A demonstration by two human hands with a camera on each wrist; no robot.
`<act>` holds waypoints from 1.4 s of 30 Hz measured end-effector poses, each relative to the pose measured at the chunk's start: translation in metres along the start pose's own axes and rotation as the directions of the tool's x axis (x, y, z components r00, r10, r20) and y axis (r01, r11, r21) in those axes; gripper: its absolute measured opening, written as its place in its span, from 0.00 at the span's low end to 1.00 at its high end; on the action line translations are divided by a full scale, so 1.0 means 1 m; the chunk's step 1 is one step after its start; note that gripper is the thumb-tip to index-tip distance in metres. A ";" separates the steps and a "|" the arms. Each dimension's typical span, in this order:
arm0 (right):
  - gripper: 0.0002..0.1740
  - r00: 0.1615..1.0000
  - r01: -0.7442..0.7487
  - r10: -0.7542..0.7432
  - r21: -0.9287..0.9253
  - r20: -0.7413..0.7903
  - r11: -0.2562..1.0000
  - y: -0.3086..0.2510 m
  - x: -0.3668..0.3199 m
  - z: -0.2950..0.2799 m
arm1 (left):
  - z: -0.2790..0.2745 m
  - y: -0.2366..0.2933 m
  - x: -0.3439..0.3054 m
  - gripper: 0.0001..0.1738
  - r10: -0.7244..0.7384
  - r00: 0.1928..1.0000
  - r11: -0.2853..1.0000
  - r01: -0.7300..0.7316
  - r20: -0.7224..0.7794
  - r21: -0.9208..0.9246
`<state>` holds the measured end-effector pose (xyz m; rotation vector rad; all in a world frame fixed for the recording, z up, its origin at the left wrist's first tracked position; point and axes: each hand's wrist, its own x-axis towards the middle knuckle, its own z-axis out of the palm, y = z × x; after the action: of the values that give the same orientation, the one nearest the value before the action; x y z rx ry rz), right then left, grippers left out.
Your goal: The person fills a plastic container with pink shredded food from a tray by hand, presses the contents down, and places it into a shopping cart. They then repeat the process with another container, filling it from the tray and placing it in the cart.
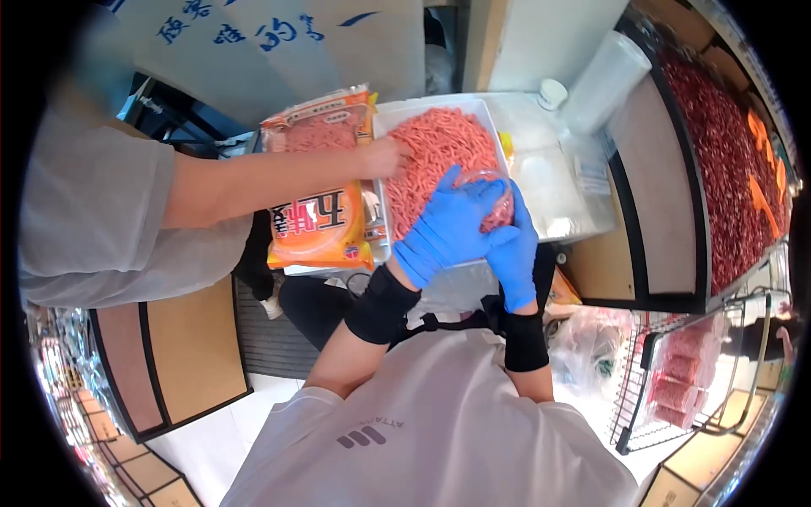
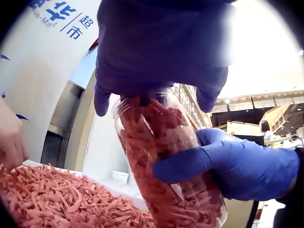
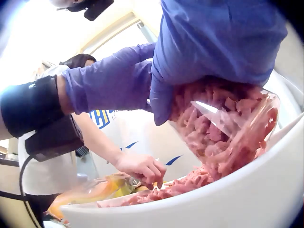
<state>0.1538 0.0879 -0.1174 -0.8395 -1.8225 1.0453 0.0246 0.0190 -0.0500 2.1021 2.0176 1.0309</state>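
Note:
A clear plastic jar (image 2: 161, 156) (image 3: 228, 128) full of pink-red strips stands tilted above a white tray (image 1: 498, 127) heaped with pink strips (image 1: 439, 144). My left hand (image 1: 448, 226) (image 2: 161, 47) lies over the jar's mouth, its fingers curled down around the rim. Around the jar's side, my right hand (image 1: 513, 253) (image 2: 232, 166) (image 3: 218, 42) grips it with thumb and fingers. Both hands wear blue gloves. In the left wrist view strips show inside up to the neck.
Another person's bare hand (image 1: 384, 159) reaches into the tray from the left. Orange-and-clear packages (image 1: 317, 228) lie at the tray's left. Plastic bags (image 1: 549, 186), a clear roll (image 1: 608, 80) and a small white cup (image 1: 552, 94) sit to the right, before a bin of dark red pieces (image 1: 718, 169).

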 end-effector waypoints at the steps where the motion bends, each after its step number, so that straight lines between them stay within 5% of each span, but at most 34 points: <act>1: 0.46 1.000 -0.023 0.023 0.008 -0.004 1.000 -0.001 0.000 0.000 | -0.003 0.000 0.001 0.37 0.022 0.999 1.000 -0.022 0.039 -0.004; 4: 0.48 0.997 -0.075 0.075 0.007 0.018 0.997 -0.005 0.001 -0.004 | -0.010 0.000 0.006 0.37 0.078 0.995 0.996 -0.074 0.064 -0.051; 7: 0.52 1.000 -0.013 0.014 -0.044 0.021 0.999 -0.008 0.003 -0.016 | -0.030 0.007 0.009 0.29 0.022 0.990 0.998 -0.031 -0.138 -0.062; 11: 0.56 0.999 0.053 -0.052 -0.046 0.005 0.998 -0.002 0.004 -0.019 | -0.031 -0.003 0.007 0.22 0.124 0.988 0.992 -0.122 -0.092 0.030; 18: 0.58 0.996 0.079 -0.076 -0.096 0.038 0.992 -0.003 0.003 -0.019 | -0.033 -0.001 0.006 0.23 0.127 0.992 0.990 -0.128 0.011 0.057; 20: 0.58 0.996 0.081 -0.078 -0.083 0.037 0.993 -0.006 0.004 -0.021 | -0.036 0.000 0.005 0.23 0.114 0.981 0.993 -0.115 -0.157 0.001; 24: 0.56 0.996 0.087 -0.085 -0.089 0.022 0.992 -0.007 0.002 -0.022 | -0.034 -0.009 0.007 0.27 0.140 0.971 0.986 -0.120 -0.192 0.112; 30: 0.58 0.995 0.094 -0.092 -0.116 0.030 0.989 -0.003 0.000 -0.024 | -0.027 -0.007 0.002 0.27 0.179 0.983 0.963 -0.165 -0.045 0.214; 39: 0.59 0.995 0.079 -0.070 -0.121 0.075 0.989 -0.003 -0.001 -0.022 | -0.031 0.002 -0.001 0.28 0.119 0.993 0.985 -0.120 0.016 0.120; 41: 0.58 0.996 0.061 -0.056 -0.081 0.068 0.995 -0.006 0.001 -0.023 | -0.037 -0.001 -0.003 0.22 -0.035 0.971 0.980 -0.012 -0.235 -0.199; 42: 0.57 0.997 0.041 -0.039 -0.038 0.066 0.998 -0.008 0.002 -0.024 | -0.038 -0.005 -0.004 0.22 -0.033 0.971 0.980 -0.016 -0.238 -0.201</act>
<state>0.1733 0.0934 -0.1024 -0.7969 -1.9128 1.0255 0.0024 0.0012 -0.0244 1.9451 1.9179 1.4839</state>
